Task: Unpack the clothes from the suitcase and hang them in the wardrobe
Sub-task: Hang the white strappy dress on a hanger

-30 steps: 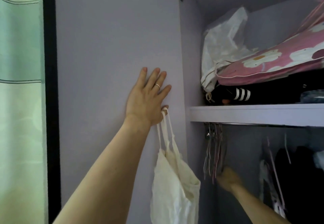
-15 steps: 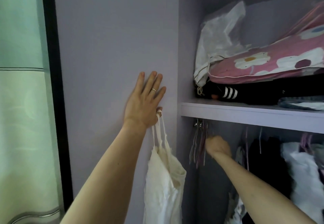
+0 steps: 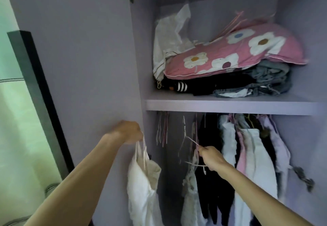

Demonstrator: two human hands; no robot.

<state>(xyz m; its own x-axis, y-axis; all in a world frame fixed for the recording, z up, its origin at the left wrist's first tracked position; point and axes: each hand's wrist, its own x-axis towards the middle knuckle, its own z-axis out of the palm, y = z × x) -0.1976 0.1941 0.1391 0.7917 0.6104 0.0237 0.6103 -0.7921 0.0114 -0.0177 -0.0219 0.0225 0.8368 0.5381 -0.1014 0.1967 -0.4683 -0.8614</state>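
Observation:
My left hand (image 3: 130, 132) is curled round the thin straps of a cream strappy garment (image 3: 142, 188), which hangs down beside the open lilac wardrobe door (image 3: 85, 66). Inside the wardrobe, my right hand (image 3: 211, 157) grips a thin wire hanger (image 3: 192, 152) held off the rail, in front of the hanging clothes. Several empty hangers (image 3: 162, 128) hang at the rail's left end. Dark, white and pink clothes (image 3: 247, 155) hang along the rail to the right.
A shelf (image 3: 230, 108) crosses above the rail. It carries a pink flowered pillow (image 3: 235, 55), a white plastic bag (image 3: 169, 36) and folded dark clothes and jeans (image 3: 256, 82). A black frame (image 3: 40, 93) and a pale curtain stand on the left.
My left hand has left the door, dropped lower and curled round the straps. My right hand has come away from the empty hangers holding one hanger. The camera has turned right.

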